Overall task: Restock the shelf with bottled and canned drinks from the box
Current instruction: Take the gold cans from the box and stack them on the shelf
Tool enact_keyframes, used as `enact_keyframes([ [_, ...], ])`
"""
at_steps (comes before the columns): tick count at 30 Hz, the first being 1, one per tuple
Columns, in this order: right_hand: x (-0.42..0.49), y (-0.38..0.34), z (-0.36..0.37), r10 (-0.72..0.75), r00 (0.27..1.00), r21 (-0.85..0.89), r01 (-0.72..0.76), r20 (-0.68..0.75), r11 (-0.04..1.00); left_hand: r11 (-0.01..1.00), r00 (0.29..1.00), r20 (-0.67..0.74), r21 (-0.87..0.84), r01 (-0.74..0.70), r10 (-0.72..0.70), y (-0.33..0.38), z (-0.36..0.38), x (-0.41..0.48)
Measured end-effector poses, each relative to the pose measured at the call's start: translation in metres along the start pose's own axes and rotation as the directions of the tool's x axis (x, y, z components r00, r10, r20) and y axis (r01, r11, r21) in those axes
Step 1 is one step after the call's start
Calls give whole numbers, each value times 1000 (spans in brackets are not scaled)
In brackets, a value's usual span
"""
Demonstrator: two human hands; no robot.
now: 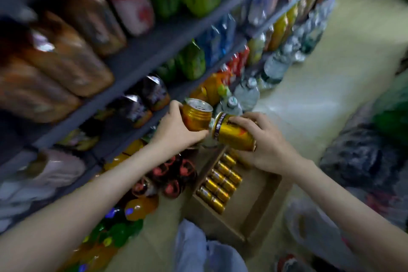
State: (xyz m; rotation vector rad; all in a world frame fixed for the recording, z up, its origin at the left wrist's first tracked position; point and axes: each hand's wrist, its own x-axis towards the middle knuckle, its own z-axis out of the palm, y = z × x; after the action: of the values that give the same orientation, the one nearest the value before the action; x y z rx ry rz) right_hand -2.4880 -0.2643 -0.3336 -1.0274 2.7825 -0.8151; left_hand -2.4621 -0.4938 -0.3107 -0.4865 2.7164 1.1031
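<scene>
Forearms, left hand and right hand are bare; pale blue cloth, perhaps trousers.

The gold cans are shiny metal, their sides smooth and glossy. The box is plain brown cardboard, matt. The shelf boards look a dull, matt grey. The bottles on them are glossy plastic. The floor is smooth with a faint sheen.

Both bare forearms reach forward, converging. The left hand grips an upright can; the right hand, at its 3 o'clock, curls round a tilted can.
</scene>
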Motion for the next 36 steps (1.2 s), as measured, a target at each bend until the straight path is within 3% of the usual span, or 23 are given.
enact_keyframes([
  [5, 57, -96, -82, -259, 964, 5, 260, -66, 966, 995, 967, -255, -97, -11, -15, 33, -121, -76],
  [14, 111, -266, -147, -611, 782, 180, 624, -124, 761, 974, 800, -584, -228, 2, -139, 21, -263, -194],
  [22, 138, -424, -170, -686, 687, 298, 724, -239, 622, 974, 594, -784, -228, -3, -182, -8, -376, -290],
  [24, 144, -468, -173, -737, 627, 267, 777, -253, 570, 974, 521, -832, -225, 0, -192, -20, -406, -317],
  [27, 159, -533, -179, -788, 571, 250, 818, -232, 519, 979, 419, -890, -202, -7, -181, -41, -453, -349],
  [30, 188, -592, -185, -803, 573, 266, 810, -166, 523, 983, 344, -929, -170, -68, -137, -60, -498, -368],
  [33, 222, -642, -189, -783, 611, 236, 783, -116, 576, 987, 326, -941, -128, -94, -91, -77, -537, -366],
  [36, 252, -680, -189, -777, 629, 130, 772, -18, 622, 986, 382, -920, -134, -102, -86, -83, -567, -351],
])
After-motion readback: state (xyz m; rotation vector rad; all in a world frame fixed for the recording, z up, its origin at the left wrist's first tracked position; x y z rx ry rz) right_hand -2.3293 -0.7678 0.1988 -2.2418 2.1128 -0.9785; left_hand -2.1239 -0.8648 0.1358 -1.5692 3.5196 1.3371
